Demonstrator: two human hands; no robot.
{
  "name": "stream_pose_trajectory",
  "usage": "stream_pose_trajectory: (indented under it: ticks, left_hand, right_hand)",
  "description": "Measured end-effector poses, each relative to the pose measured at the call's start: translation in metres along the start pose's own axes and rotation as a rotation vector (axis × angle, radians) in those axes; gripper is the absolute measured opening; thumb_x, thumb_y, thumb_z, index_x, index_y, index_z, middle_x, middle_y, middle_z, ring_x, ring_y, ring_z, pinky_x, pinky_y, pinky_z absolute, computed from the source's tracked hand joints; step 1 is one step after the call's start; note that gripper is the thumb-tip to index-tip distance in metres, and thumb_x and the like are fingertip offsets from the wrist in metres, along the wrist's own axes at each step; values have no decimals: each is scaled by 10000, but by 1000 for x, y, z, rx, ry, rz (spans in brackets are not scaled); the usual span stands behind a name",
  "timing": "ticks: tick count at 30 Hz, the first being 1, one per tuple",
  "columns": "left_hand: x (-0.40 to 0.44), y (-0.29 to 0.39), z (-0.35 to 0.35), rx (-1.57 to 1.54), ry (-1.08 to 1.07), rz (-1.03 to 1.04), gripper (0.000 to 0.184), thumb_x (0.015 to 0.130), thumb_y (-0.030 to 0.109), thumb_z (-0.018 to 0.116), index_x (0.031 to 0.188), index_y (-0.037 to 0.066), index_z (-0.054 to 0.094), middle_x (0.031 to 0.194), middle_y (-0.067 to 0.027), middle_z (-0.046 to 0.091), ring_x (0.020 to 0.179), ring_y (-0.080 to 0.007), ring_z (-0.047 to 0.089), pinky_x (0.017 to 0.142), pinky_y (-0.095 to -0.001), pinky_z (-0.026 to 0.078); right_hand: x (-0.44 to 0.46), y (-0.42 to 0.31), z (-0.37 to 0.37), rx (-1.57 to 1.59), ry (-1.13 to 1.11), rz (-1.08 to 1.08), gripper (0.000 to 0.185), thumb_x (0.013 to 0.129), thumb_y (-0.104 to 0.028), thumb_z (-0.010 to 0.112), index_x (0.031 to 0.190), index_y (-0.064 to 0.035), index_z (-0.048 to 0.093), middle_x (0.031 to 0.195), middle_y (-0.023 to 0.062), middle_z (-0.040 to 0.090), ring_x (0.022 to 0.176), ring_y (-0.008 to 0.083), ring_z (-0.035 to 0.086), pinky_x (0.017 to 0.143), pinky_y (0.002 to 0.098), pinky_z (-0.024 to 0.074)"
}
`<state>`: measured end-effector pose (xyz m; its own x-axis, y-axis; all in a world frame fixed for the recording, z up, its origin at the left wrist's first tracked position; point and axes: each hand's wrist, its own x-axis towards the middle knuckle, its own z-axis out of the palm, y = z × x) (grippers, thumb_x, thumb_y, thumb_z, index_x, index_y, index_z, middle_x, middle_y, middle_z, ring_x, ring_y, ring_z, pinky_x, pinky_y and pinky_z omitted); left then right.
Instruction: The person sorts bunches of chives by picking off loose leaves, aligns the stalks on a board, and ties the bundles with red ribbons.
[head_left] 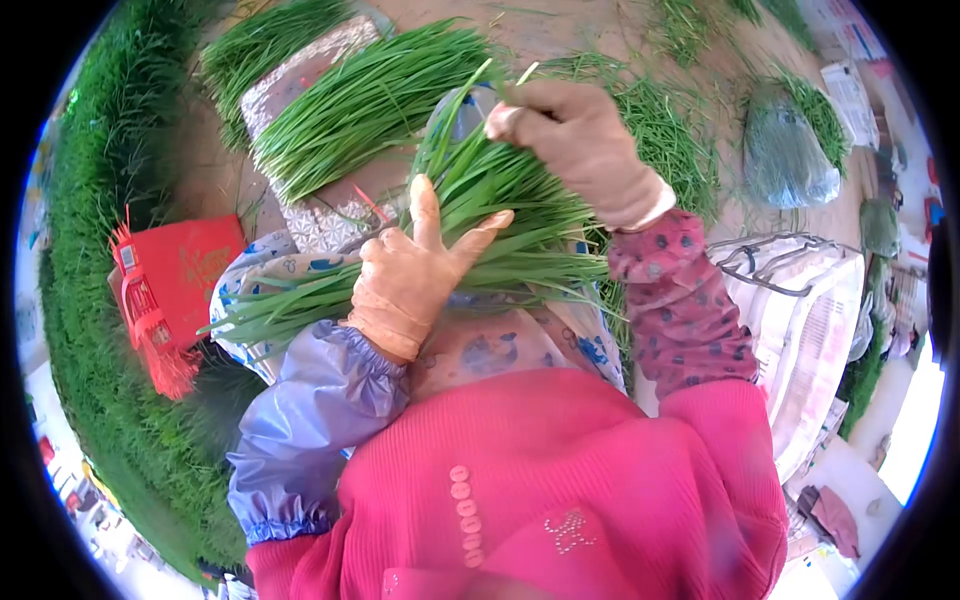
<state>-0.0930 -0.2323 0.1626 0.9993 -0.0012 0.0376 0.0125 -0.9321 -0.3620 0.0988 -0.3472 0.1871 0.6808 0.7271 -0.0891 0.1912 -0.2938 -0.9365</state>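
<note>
A loose bunch of garlic chives (545,195) lies across my lap on a blue-and-white patterned cloth (240,290). My left hand (405,275), in a thin pale glove, rests over the bunch; its index finger and thumb point apart while the other fingers curl round some of the chives. Above the bunch, my right hand (580,140) wears a tan glove with bare fingertips. Its thumb and fingers are pinched together at the tips of a few blades. Exactly how many blades they grip is hidden.
A neat pile of chives (370,105) lies on a patterned board (325,225) ahead. Loose chives (665,140) cover the floor to the right, near a plastic bag (790,150) of greens. A red box (185,275) sits left, beside tall green growth (90,280). A white sack (800,330) stands right.
</note>
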Motion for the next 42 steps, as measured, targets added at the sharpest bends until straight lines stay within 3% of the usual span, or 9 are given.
stream_pose_trajectory:
  ticks: [5, 7, 10, 13, 15, 19, 23, 26, 42]
  left_hand:
    - [-1, 0, 1, -119, -60, 43, 756, 853, 124, 520, 1404, 586, 284, 1381, -258, 392, 579, -183, 560, 515, -311, 509]
    - [-4, 0, 3, -89, -16, 95, 713, 852, 134, 511, 1384, 577, 344, 1406, -244, 389, 577, -162, 531, 511, -294, 493]
    - [-5, -2, 6, -75, 31, 109, 714, 845, 126, 509, 1385, 568, 356, 1398, -239, 402, 567, -153, 508, 508, -289, 486]
    - [-6, -2, 9, -111, 39, 113, 744, 841, 109, 502, 1405, 561, 323, 1386, -233, 418, 573, -148, 507, 510, -285, 483]
    - [-7, 0, 10, -119, 61, 107, 753, 841, 108, 501, 1409, 564, 311, 1382, -232, 424, 574, -147, 505, 511, -283, 482]
    - [-3, 1, 7, -93, 45, 128, 756, 846, 114, 497, 1409, 575, 297, 1375, -228, 434, 581, -148, 504, 512, -280, 473]
    - [-3, 2, 7, -67, 66, 123, 753, 846, 116, 502, 1407, 575, 302, 1376, -224, 435, 584, -146, 504, 509, -284, 468]
    - [-3, 0, 6, -80, 58, 115, 748, 847, 118, 505, 1406, 574, 306, 1382, -222, 428, 587, -152, 506, 511, -289, 470]
    - [-3, -10, 13, -118, 173, 154, 702, 841, 176, 521, 1391, 570, 332, 1382, -190, 451, 579, -147, 507, 514, -277, 475]
  right_hand:
    - [-29, -7, -69, 608, -222, -121, 329, 866, -284, 669, 934, 32, 606, 817, 108, 646, 662, 226, 637, 676, 400, 563]
    - [-3, 0, -93, 1054, -1073, -480, 263, 914, -203, 616, 1032, 31, 592, 821, 134, 647, 649, 240, 639, 619, 399, 544]
    - [10, -10, -142, 1137, -1627, -473, 198, 930, -93, 603, 1074, 41, 581, 683, 133, 628, 516, 202, 606, 470, 366, 516]
    - [-37, 4, -183, 1119, -1323, -347, 171, 918, -95, 607, 1001, 55, 609, 780, 129, 647, 545, 153, 599, 526, 327, 522]
    - [-75, -7, -179, 351, 215, 167, 186, 901, -135, 622, 989, 24, 660, 821, 87, 664, 583, 114, 588, 577, 293, 516]
    - [-31, -31, -95, -210, -2, 73, 208, 865, -172, 647, 998, -28, 716, 862, 42, 697, 779, 139, 625, 721, 289, 500]
    - [11, -4, -33, -659, -150, -148, 307, 896, -328, 581, 989, -64, 706, 922, 148, 691, 870, 319, 657, 805, 419, 507]
    - [28, 3, -11, -982, -361, 47, 334, 881, -359, 602, 1079, -105, 690, 964, 167, 680, 919, 339, 643, 809, 418, 493]
    - [40, -24, -1, -1088, -770, 216, 620, 829, -597, 580, 976, -6, 696, 909, 215, 678, 900, 363, 655, 803, 433, 503]
